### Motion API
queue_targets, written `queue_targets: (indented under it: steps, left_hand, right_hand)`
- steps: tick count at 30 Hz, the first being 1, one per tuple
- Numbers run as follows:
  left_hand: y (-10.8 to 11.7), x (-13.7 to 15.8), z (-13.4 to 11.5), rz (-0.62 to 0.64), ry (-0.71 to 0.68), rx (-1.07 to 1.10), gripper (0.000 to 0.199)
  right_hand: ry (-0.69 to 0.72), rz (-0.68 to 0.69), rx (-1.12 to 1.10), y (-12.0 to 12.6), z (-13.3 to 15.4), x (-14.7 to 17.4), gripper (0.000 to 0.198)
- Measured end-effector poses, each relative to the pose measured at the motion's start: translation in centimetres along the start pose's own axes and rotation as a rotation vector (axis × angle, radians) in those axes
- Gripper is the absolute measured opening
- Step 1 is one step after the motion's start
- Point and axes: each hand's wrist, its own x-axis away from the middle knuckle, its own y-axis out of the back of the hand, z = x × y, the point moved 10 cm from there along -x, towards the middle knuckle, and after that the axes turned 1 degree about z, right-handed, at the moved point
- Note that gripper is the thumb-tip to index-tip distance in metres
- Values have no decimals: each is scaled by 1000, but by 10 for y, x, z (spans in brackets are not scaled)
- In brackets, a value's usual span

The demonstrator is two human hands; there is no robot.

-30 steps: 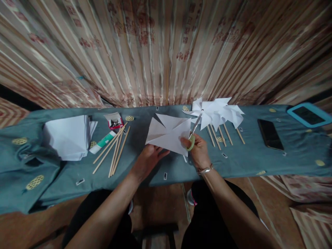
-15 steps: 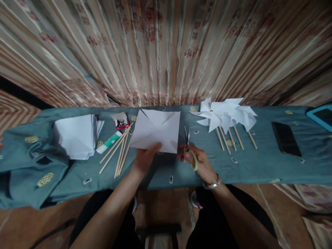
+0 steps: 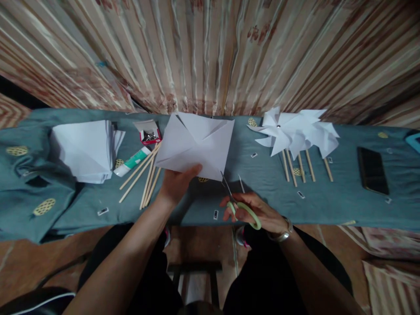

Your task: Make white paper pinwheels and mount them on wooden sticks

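Note:
A white square of paper (image 3: 193, 144), with slits running in from corners, is pinched by my left hand (image 3: 179, 181) at its near edge, thumb on top. My right hand (image 3: 252, 212) grips green-handled scissors (image 3: 247, 214) by their loops. The scissors' blades are spread, and one tip reaches the paper's near right corner; whether the paper lies between the blades is hard to make out. Left of the paper are several wooden sticks (image 3: 147, 181), a green and white tube (image 3: 133, 162) and a small red box (image 3: 149, 135) holding metal pins.
Several white paper pinwheels (image 3: 295, 131) on sticks lie at the right, with a dark phone (image 3: 373, 170) beyond them. A stack of white paper (image 3: 83, 151) sits at the left on the blue-green cloth (image 3: 197, 214). Behind the table hangs a striped curtain (image 3: 203, 57).
The scissors have opened and tilted left, their blade coming to the paper's near right corner. The paper is turned slightly in my left hand. The whole view has shifted.

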Motion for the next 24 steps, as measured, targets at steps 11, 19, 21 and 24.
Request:
queue_targets:
  steps: [11, 19, 21, 24]
  left_hand:
    - [-8, 6, 1, 34, -45, -50, 49]
    - [-8, 8, -1, 15, -46, -57, 54]
    - [-8, 8, 0, 19, -43, -47, 54]
    - [-9, 8, 0, 20, -52, -43, 52]
  right_hand:
    - [21, -58, 71, 6, 5, 0, 62]
    - [48, -50, 70, 5, 7, -1, 60]
    - [49, -54, 79, 6, 7, -1, 60]
    - [56, -65, 107, 7, 8, -1, 61]
